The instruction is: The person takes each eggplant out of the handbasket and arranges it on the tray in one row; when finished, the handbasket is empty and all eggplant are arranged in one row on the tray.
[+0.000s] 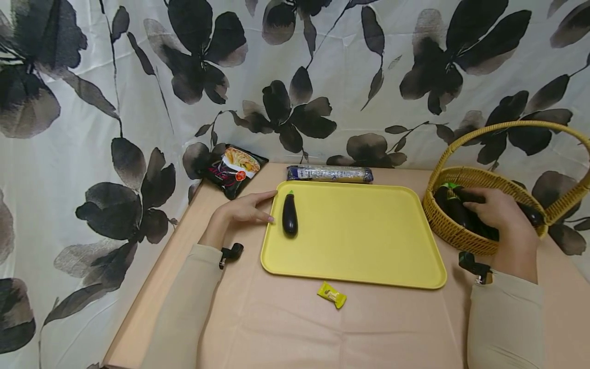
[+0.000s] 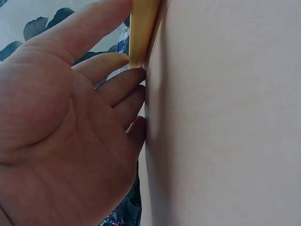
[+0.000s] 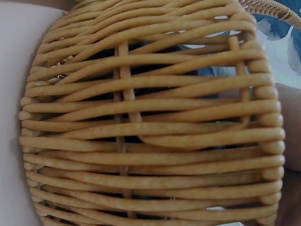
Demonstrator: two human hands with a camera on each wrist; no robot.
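My left hand [image 1: 246, 210] touches the left rim of the yellow tray [image 1: 359, 236], fingers loosely extended; the left wrist view shows the palm [image 2: 61, 103] beside the tray's edge [image 2: 143, 28]. On the tray's left part lies a small dark eggplant [image 1: 290, 215]. At the right, my right hand [image 1: 504, 212] reaches into the wicker basket [image 1: 440, 230], thumb and fingers around a dark eggplant [image 1: 456, 211] among others. Some of its fingers are hidden. In the right wrist view the woven basket wall [image 3: 155, 155] covers most of the hand.
A black noodle packet [image 1: 235, 169] leans near the back left corner of the table. Behind the tray lies a long blue-and-silver package [image 1: 329, 174]. A small yellow wrapped snack [image 1: 332, 294] is in front of the tray. The basket's tall handle [image 1: 507, 124] arches upward before a floral curtain [image 1: 369, 77].
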